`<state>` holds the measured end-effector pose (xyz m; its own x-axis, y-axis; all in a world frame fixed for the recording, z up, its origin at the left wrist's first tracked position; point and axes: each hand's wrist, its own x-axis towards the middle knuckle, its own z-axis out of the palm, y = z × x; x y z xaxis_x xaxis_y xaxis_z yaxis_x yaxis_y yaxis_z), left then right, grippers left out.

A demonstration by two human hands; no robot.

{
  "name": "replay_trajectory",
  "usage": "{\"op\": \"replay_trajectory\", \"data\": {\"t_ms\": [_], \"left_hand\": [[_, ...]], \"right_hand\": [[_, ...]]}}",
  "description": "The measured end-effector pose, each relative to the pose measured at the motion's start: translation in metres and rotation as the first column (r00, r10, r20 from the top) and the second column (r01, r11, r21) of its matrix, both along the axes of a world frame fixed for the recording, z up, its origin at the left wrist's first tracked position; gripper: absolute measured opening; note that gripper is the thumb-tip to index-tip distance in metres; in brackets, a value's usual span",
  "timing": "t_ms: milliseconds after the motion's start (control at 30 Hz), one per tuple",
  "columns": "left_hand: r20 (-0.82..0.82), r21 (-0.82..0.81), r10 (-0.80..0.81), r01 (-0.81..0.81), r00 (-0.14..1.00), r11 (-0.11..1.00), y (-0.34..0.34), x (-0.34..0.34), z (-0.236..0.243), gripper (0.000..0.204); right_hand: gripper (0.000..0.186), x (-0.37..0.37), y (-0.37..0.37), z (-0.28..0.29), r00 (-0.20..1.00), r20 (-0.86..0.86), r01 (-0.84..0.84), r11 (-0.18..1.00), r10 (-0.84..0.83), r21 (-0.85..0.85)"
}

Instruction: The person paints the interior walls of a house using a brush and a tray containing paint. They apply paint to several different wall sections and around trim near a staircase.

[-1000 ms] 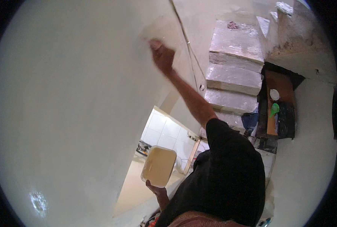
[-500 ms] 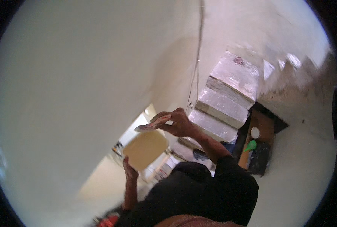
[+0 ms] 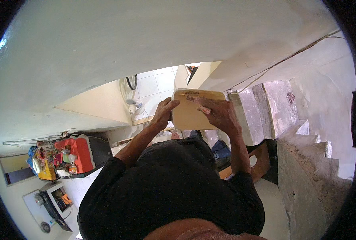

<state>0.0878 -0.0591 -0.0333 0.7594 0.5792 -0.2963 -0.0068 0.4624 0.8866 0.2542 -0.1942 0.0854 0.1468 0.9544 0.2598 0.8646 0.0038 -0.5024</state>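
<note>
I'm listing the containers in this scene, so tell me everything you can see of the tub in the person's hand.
The tub is rectangular with rounded corners and a pale rim; it looks like plastic. Inside is a tan, paint-like filling, with brownish streaks near the far side. The left hand grips its left edge. The right hand holds a brush over it; contact is unclear.

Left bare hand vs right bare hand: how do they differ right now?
The left bare hand grips the left edge of the cream, rounded-rectangular container; the right bare hand holds a small, dark-tipped, brush-like tool. The left hand is at the container's edge, the right hand partly over its face. Both hands are gripping something.
</note>
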Motion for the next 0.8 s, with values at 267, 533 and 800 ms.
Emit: {"op": "replay_trajectory", "data": {"t_ms": [267,533,800], "left_hand": [[0.041,-0.029,0.012,-0.011,0.999,1.000,0.006,0.005,-0.007,0.058],[0.041,-0.001,0.003,-0.003,0.999,1.000,0.017,0.003,-0.027,0.058],[0.089,0.029,-0.019,0.017,0.996,0.999,0.019,0.006,-0.019,0.060]], "right_hand": [[0.029,-0.007,0.004,-0.004,0.997,-0.074,0.005,0.999,-0.009,-0.046],[0.031,0.021,-0.011,-0.004,0.994,-0.056,0.104,0.964,-0.093,0.245],[0.029,-0.001,-0.005,-0.014,0.995,0.082,0.051,0.995,-0.057,0.081]]}}
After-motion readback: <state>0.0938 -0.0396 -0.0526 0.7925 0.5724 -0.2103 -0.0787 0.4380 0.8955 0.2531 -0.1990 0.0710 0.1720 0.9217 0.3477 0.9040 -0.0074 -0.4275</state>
